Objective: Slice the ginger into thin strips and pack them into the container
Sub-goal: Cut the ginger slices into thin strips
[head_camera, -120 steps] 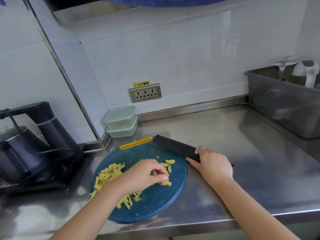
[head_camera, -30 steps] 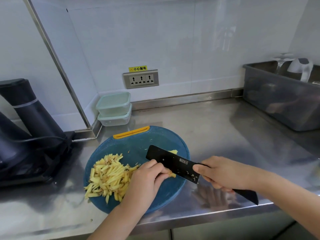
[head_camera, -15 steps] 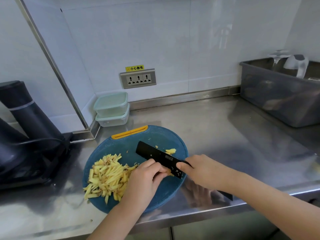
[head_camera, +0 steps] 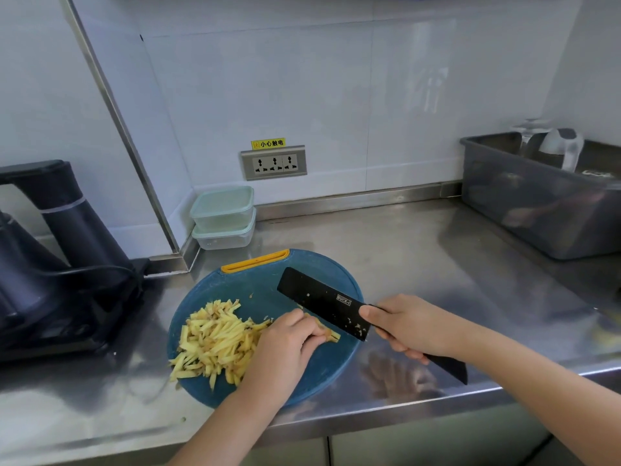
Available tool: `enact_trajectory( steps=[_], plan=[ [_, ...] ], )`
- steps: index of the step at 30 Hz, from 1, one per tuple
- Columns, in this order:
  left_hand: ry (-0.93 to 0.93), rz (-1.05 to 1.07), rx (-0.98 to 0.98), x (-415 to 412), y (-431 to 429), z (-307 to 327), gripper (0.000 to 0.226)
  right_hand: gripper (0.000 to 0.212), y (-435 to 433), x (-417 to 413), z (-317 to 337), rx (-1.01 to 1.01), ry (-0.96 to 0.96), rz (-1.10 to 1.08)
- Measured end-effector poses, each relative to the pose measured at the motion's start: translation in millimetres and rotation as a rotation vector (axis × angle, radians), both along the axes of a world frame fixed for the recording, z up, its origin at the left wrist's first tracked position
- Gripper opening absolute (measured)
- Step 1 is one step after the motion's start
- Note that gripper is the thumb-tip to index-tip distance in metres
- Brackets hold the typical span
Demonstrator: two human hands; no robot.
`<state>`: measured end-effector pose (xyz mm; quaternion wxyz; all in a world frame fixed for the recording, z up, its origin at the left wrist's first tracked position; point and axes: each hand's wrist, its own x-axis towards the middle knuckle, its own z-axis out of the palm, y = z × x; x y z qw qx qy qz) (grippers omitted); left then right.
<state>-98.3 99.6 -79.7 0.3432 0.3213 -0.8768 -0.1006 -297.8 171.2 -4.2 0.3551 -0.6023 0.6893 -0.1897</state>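
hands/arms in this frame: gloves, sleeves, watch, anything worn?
Nothing worn that shows. The left hand and the right hand are both bare, with no gloves, and no rings or watch can be seen. Both forearms are uncovered up to the picture's edge, so no sleeve comes into view. No markings or cables.

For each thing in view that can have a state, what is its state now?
left hand: pressed on ginger piece
right hand: gripping knife
knife: raised, tilted over cutting board
ginger strips: cut, piled on board
containers: stacked, lids on
wall socket: nothing plugged in
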Motion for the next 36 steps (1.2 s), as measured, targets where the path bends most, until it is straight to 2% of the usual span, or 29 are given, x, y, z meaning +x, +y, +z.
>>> enact_trajectory(
  steps=[6,11,18,22,25,31,36],
  plan=[
    [-0.031,0.011,-0.051,-1.2,-1.4,-0.5,0.016,0.042,-1.0,3.3,-3.9,0.011,-0.001,0.024],
    [-0.038,0.017,-0.042,-2.0,-1.4,-1.0,0.02,0.041,-4.5,4.9,-5.7,0.002,0.106,0.031],
    [0.007,0.002,-0.029,-2.7,-5.4,-6.3,0.015,0.038,-18.6,14.0,-11.5,0.11,0.096,0.038],
    [0.026,0.003,-0.021,-2.2,-5.1,-5.9,0.015,0.043,-18.7,26.5,-18.7,-0.013,0.277,0.049],
    [0.042,-0.003,0.002,-1.1,-4.6,-4.4,0.015,0.043,-17.3,39.2,-20.3,-0.061,0.335,0.054],
    [0.067,-0.014,0.018,-0.7,-2.1,0.1,0.014,0.043,-5.3,26.5,-13.5,0.039,0.194,-0.013],
    [0.039,-0.023,-0.055,-0.9,4.5,4.8,0.016,0.046,0.0,20.5,-11.0,0.034,0.083,-0.127]
  ],
)
